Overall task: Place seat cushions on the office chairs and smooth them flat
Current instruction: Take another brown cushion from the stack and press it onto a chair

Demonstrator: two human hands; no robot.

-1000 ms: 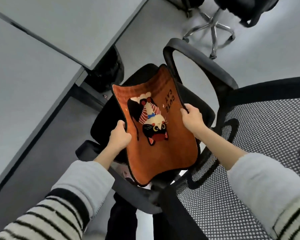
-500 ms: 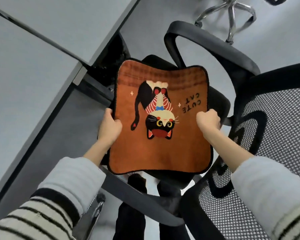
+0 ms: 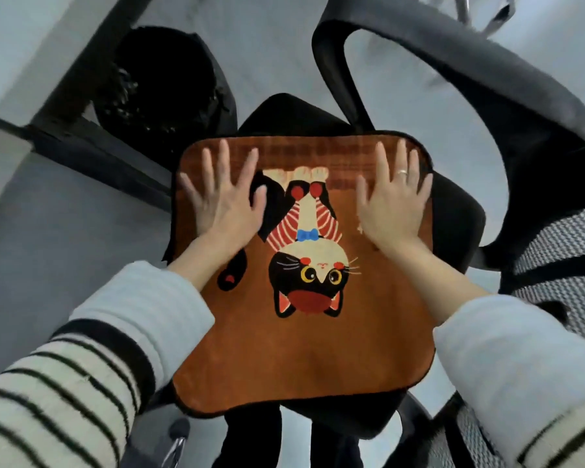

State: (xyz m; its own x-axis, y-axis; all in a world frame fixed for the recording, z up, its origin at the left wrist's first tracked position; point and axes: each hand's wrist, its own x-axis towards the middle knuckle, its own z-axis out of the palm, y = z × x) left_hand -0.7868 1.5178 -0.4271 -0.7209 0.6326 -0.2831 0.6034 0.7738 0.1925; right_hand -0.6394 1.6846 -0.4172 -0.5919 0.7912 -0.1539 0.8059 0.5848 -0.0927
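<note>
An orange seat cushion (image 3: 284,352) with a black cat picture lies flat on the black seat of an office chair (image 3: 456,211). My left hand (image 3: 222,201) presses on the cushion's far left part with fingers spread straight. My right hand (image 3: 390,201), a ring on one finger, presses flat on the far right part. The seat shows only around the cushion's edges.
The chair's black armrest (image 3: 453,59) arcs over the far right, and its mesh backrest (image 3: 561,265) stands at the right. A black waste bin (image 3: 163,86) sits under the grey desk (image 3: 0,143) at the upper left. Chrome legs of another chair (image 3: 480,8) show at the top.
The cushion went from tilted in both gripping hands to lying flat on the seat. Both hands let go of its side edges and now press on top with spread fingers.
</note>
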